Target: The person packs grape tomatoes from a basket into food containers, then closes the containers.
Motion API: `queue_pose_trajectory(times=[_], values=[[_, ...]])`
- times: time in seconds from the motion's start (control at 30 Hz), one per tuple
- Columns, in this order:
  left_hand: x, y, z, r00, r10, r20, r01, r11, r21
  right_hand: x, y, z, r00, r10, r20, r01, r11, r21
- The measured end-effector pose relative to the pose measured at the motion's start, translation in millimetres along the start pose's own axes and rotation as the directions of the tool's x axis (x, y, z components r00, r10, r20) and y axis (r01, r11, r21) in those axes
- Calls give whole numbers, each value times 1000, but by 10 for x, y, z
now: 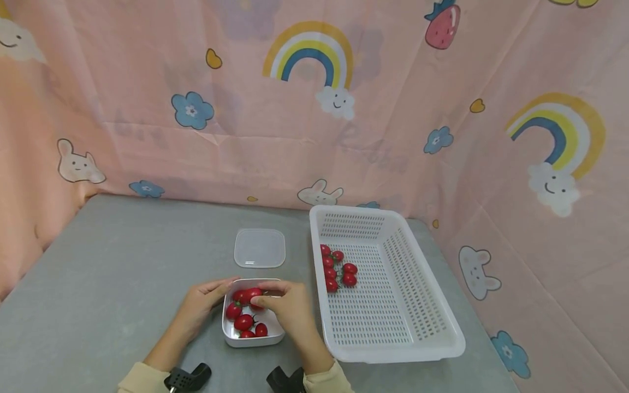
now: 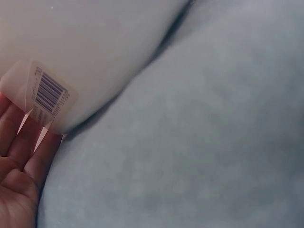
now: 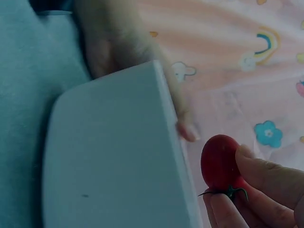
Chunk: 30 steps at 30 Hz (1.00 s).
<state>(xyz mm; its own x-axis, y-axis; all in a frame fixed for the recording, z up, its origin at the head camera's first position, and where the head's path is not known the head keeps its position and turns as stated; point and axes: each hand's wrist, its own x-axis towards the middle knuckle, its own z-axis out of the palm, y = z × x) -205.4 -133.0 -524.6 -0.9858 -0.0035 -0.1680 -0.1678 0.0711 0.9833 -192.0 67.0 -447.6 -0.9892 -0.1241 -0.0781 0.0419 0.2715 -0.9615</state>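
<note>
Several small red cherry tomatoes (image 1: 243, 322) lie in a small white plastic box (image 1: 255, 343). My left hand (image 1: 199, 305) holds the box at its far left corner; the left wrist view shows its fingers (image 2: 45, 156) against the wall, beside a barcode label (image 2: 50, 92). A fingertip of that hand reaches the rim in the right wrist view. Above the box, my right hand (image 1: 292, 311) pinches a cherry tomato (image 3: 218, 161) between thumb and fingers, its green stalk end toward the fingers.
A large white slotted basket (image 1: 432, 316) stands right of the box, with several more cherry tomatoes (image 1: 349, 279) along its left side. Behind the box lies a translucent lid (image 1: 259, 248) on the grey table (image 1: 113, 284). A pink printed curtain (image 1: 245, 147) hangs behind.
</note>
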Motion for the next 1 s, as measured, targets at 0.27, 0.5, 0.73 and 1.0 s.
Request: queue_pose_trajectory(times=[0.27,0.5,0.73,1.0], values=[[0,-9,0,1000,-4,-8,4,1000,16,-10,141,109,999,-36,-34,33,997,-67],[12,-20,9,1000,0,-13,0,1000,4,-29,137,154,997,-51,-51,45,992,-121],[18,-36,6,1000,12,-4,-12,1000,-9,-45,125,188,995,-79,-56,67,979,-195],[20,-32,-1,1000,0,-6,0,1000,-27,-60,87,205,994,-100,-41,85,958,-275]])
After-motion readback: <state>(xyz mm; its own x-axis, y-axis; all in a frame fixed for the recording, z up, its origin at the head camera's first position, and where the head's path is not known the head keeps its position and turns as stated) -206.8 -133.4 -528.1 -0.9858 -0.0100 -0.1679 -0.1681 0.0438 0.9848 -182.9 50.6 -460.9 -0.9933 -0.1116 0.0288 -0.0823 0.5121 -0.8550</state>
